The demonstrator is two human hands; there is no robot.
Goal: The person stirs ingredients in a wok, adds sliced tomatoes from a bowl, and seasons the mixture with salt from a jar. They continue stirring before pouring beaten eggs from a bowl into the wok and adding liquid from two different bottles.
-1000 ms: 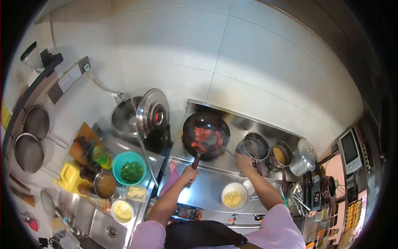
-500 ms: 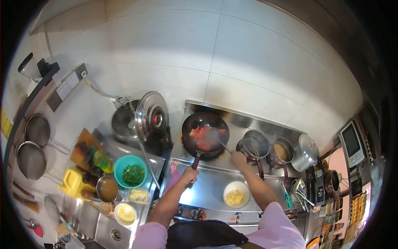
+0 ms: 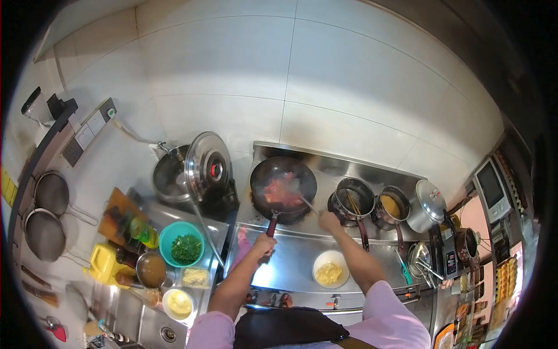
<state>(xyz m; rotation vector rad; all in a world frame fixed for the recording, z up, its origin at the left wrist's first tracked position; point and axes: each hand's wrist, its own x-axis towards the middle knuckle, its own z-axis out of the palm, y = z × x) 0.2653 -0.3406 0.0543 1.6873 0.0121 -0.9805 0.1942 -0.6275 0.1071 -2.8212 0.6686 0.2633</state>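
A dark wok sits on the stove with steaming red pieces of food in its middle. My left hand is wrapped round the wok's handle at the front. From the right, my right hand grips a metal spatula, its far end in among the red food under the steam. Below and between my arms stands a white bowl with yellow scrambled egg in it. Just right of my right hand is a saucepan with chopsticks resting inside.
A second saucepan of brown liquid and a lidded pot stand at right. On the left are a large pot with tilted lid, a turquoise bowl of chopped greens and a sink. Another person's hand shows beside the stove.
The red food has shifted a little within the wok as the spatula moves through it. My left hand keeps its hold on the handle. The whole view has moved slightly.
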